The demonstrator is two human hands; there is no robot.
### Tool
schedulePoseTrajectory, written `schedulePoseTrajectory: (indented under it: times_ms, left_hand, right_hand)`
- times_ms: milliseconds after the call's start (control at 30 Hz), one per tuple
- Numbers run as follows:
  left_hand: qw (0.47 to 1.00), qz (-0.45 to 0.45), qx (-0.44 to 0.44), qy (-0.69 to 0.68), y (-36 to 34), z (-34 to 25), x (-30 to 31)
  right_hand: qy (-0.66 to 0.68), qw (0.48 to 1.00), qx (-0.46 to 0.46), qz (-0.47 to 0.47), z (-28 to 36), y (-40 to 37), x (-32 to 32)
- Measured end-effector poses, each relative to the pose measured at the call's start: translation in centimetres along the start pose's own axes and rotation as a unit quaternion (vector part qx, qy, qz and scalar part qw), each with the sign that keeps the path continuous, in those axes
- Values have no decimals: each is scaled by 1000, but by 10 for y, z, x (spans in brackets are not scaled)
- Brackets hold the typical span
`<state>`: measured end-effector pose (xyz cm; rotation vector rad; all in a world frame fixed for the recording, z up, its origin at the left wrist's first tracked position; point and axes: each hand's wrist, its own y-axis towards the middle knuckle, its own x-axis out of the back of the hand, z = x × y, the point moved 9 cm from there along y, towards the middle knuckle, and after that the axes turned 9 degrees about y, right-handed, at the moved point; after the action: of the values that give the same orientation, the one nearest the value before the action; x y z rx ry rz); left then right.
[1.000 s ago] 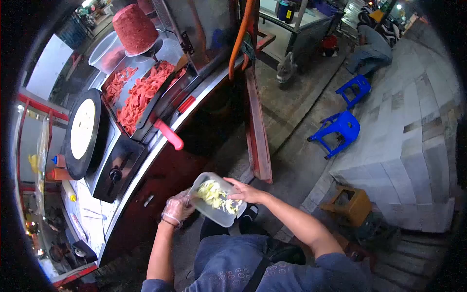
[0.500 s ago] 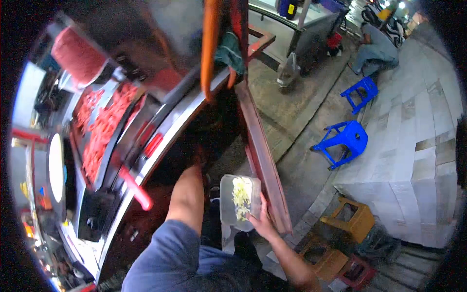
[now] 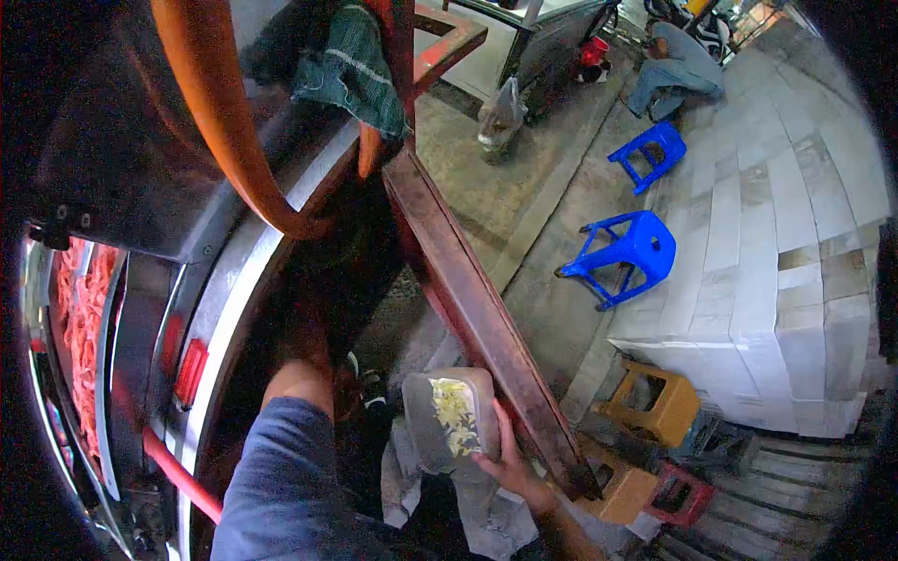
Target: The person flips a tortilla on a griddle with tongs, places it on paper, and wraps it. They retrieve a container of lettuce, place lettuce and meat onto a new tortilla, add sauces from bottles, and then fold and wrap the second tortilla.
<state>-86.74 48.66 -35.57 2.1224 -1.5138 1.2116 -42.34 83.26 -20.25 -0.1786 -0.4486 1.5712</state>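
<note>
My right hand (image 3: 510, 467) grips the near edge of a clear plastic container (image 3: 449, 416) with pale yellow shredded food in it, low down beside the cart. The container is roughly level, next to a reddish wooden beam (image 3: 468, 309). My left arm (image 3: 295, 393), in a blue sleeve, reaches down into the dark space under the cart's steel edge (image 3: 238, 280). The left hand itself is hidden in that shadow.
A tray of red meat strips (image 3: 79, 327) and a red handle (image 3: 178, 477) lie at the left. A green cloth (image 3: 351, 70) hangs by an orange pipe (image 3: 224, 131). Two blue stools (image 3: 631, 252) and yellow stools (image 3: 655, 402) stand on the pavement. A person (image 3: 678, 65) crouches far off.
My left hand let go of the container and went down under the cart. The right hand alone now holds the container, lower. My view swung down and to the right.
</note>
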Motion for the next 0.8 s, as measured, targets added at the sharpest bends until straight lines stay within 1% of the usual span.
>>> schedulePoseTrajectory:
  times_ms: [33,100,133,233,300,333,400,433,467,500,533,600,633,700,767,800]
  left_hand:
    - [1000,-5,-3,14,4,1,3]
    - [999,-14,-13,38,10,0,5]
    - [998,-15,-19,51,14,0,4]
    - [996,-23,-34,80,20,-1,8]
    - [994,-29,-48,97,17,-6,12]
    - [993,-32,-49,105,22,1,11]
    - [990,-38,-64,120,16,0,19]
    - [988,-41,-73,128,11,1,22]
    - [986,-50,-80,136,7,6,31]
    - [982,-62,-99,148,-5,10,38]
    - [978,-74,-113,157,-12,17,47]
    - [967,-108,-150,177,-33,35,68]
    - [958,-132,-177,184,-48,42,81]
    - [933,-185,-243,191,-82,62,101]
    - [901,-226,-320,185,-115,90,110]
    - [900,-222,-320,193,-137,97,121]
  right_hand:
    - [-1,1000,0,-1,-1,0,-2]
    - [48,998,-38,3,-10,0,-4]
    - [48,998,-42,3,-11,0,-2]
    - [39,999,-23,6,3,6,-1]
    - [159,986,-48,14,10,12,-7]
    - [157,986,-50,19,-6,13,-12]
    - [134,989,-19,-65,-45,18,-8]
    - [134,989,-19,-60,-44,20,-9]
    - [106,992,12,-63,-31,23,-3]
    - [80,993,45,-68,-18,24,2]
    - [83,993,49,-62,-20,25,-2]
    - [218,973,41,-68,-20,36,-7]
    - [253,965,38,-52,-10,40,-9]
    - [204,977,21,-67,-14,52,-13]
    - [158,982,-18,-96,-8,69,-18]
    - [147,983,2,-112,-23,80,-23]
